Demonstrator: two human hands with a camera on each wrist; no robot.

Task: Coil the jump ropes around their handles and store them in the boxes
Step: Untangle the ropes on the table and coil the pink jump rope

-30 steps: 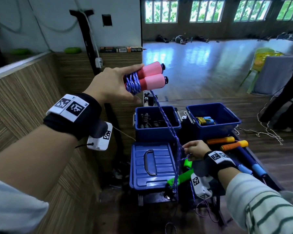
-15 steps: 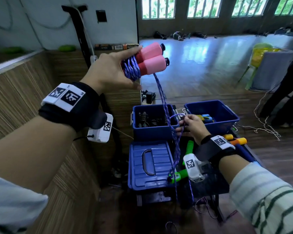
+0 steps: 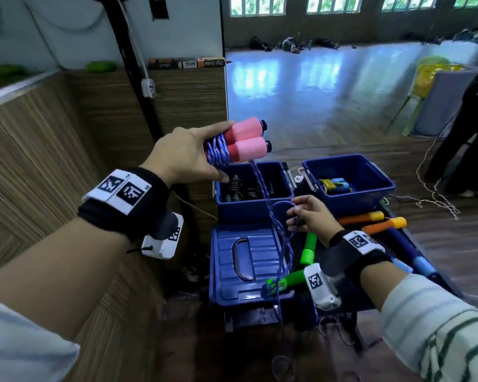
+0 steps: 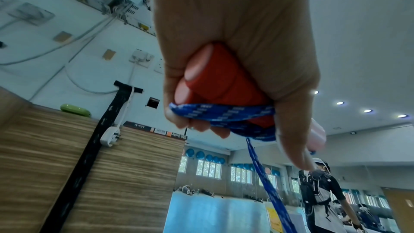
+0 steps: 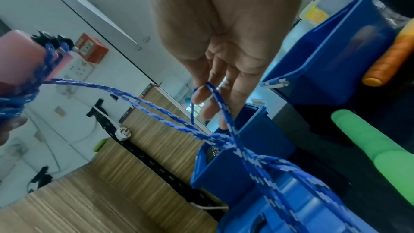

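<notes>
Two pink handles (image 3: 247, 140) lie side by side in my left hand (image 3: 204, 155), which grips them above the boxes. Several turns of blue speckled rope (image 3: 217, 148) wrap their near end. In the left wrist view my fingers curl round the handles (image 4: 224, 79) and the rope turns (image 4: 221, 114). The free rope (image 3: 276, 227) hangs down past the left blue box (image 3: 249, 213). My right hand (image 3: 294, 212) holds a loop of it in front of that box. In the right wrist view the rope (image 5: 220, 102) runs over my fingers.
A second blue box (image 3: 356, 206) at the right holds a yellow-and-blue rope. A blue lid (image 3: 243, 260) lies in front of the left box. Green handles (image 3: 308, 249) and orange handles (image 3: 362, 217) lie on the black table. A person stands at far right.
My right hand rose along the rope from beside the green handles to the front of the left box, drawing up a loop. My left hand keeps its grip on the pink handles.
</notes>
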